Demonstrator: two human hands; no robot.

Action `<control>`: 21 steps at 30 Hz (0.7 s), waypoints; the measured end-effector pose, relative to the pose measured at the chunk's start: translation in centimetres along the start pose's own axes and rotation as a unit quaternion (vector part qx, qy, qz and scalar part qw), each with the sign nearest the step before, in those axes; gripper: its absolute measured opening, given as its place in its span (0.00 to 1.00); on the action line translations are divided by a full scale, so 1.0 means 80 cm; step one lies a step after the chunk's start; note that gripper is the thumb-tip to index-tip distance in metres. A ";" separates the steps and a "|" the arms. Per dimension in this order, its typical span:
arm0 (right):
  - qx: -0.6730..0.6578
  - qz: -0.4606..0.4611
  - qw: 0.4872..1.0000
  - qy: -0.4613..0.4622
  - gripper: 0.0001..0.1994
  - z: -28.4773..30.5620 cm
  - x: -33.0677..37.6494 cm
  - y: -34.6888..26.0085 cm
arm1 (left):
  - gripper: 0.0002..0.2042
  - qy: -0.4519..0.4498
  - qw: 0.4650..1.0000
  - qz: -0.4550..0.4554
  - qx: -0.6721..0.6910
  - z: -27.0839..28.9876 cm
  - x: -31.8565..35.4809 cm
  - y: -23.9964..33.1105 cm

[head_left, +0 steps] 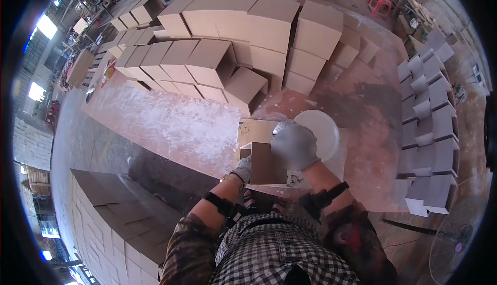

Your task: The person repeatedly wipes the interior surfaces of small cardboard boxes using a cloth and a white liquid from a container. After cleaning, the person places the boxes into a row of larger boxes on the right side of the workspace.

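A small brown open box (pixel 263 165), apparently cardboard, stands in front of me on a light brown board (pixel 253 128). My left hand (pixel 242 170), in a grey glove, grips the box's left wall with its fingers closed around the edge. Also gloved in grey, my right hand (pixel 294 145) is over the box's right side, smeared by motion. Whether those fingers hold anything cannot be made out. Just behind and to the right of that hand is a round white tub (pixel 323 136), partly covered by the glove.
Stacked brown boxes (pixel 222 18) fill the far side of a reddish, white-smeared sheet (pixel 181 114). Grey-white boxes (pixel 432 124) stand in rows at the right. A large stack (pixel 111 212) rises at near left. A fan (pixel 458 246) stands lower right, red stools (pixel 380 2) far right.
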State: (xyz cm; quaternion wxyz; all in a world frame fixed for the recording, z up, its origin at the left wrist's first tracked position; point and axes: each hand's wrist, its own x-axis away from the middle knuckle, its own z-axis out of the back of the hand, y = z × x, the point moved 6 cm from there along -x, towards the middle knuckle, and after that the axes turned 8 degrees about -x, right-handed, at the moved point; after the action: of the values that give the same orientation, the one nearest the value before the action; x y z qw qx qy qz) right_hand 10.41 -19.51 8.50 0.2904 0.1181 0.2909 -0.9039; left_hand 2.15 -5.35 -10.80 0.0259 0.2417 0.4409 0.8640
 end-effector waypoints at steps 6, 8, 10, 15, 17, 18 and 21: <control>0.077 0.114 0.982 -0.126 0.06 0.025 0.116 -0.072 | 0.22 0.009 0.998 0.054 0.044 -0.004 0.004 -0.041; -0.166 0.156 0.964 -0.140 0.08 0.050 0.136 -0.066 | 0.22 0.012 0.997 0.061 0.034 0.001 0.002 -0.036; -0.236 0.011 0.964 -0.121 0.09 0.080 0.123 -0.034 | 0.22 0.018 0.998 0.048 -0.036 0.010 0.004 -0.014; -0.111 -0.150 0.981 0.054 0.12 0.113 0.104 0.066 | 0.19 0.012 0.999 0.030 0.018 0.013 0.012 -0.034; -0.020 -0.201 0.978 0.041 0.12 0.100 0.101 0.117 | 0.18 0.007 0.999 0.036 -0.036 0.016 0.013 -0.009; -0.014 -0.204 0.978 0.041 0.12 0.095 0.100 0.134 | 0.17 0.010 0.992 0.035 -0.121 0.019 0.013 0.008; 0.019 -0.210 0.977 -0.023 0.13 0.083 0.087 0.151 | 0.17 0.049 0.920 0.153 0.356 0.012 0.018 0.011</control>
State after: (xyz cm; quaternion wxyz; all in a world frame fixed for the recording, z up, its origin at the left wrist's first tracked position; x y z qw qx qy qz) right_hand 11.70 -34.64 5.63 0.0983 0.0394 0.2853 -0.9526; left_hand 1.44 -4.76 -9.09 -0.2163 0.2571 0.6778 0.6540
